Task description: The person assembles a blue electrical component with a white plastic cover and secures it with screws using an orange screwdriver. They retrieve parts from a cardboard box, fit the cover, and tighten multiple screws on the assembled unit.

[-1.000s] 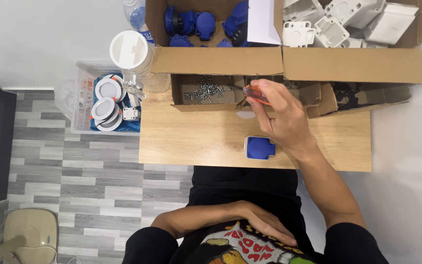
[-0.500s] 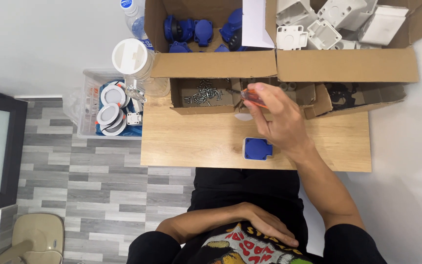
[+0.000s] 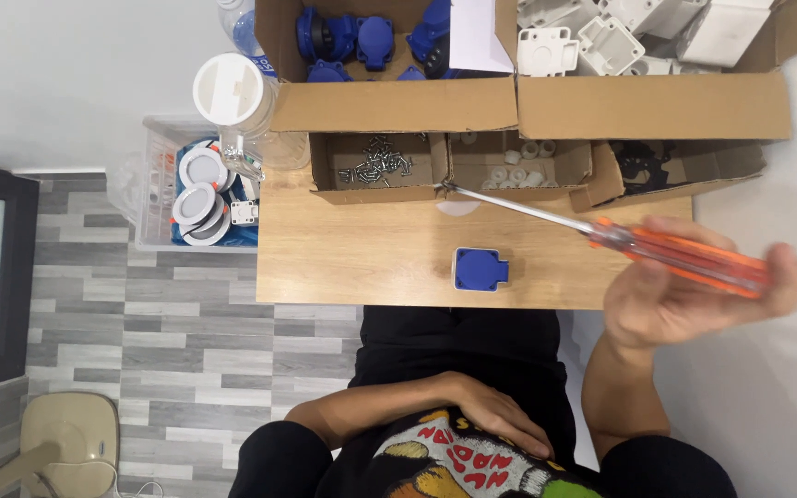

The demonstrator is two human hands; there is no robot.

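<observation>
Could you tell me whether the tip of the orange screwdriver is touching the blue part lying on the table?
Apart. The head view shows the screwdriver tip ending up by the small boxes, with bare wood between it and the blue part.

Grey plank floor (image 3: pixel 140 369), white wall (image 3: pixel 66 74), small wooden table (image 3: pixel 362 258), beige chair (image 3: pixel 66 443).

Small home assembly workstation. Cardboard boxes (image 3: pixel 518 106) of blue and white plastic parts and screws (image 3: pixel 375 166) are sitting along the far edge of a wooden table (image 3: pixel 352 254); grey plank flooring (image 3: pixel 140 369) is showing left.

cardboard boxes (image 3: pixel 657 115) of parts, clear bin (image 3: pixel 154 198).
</observation>
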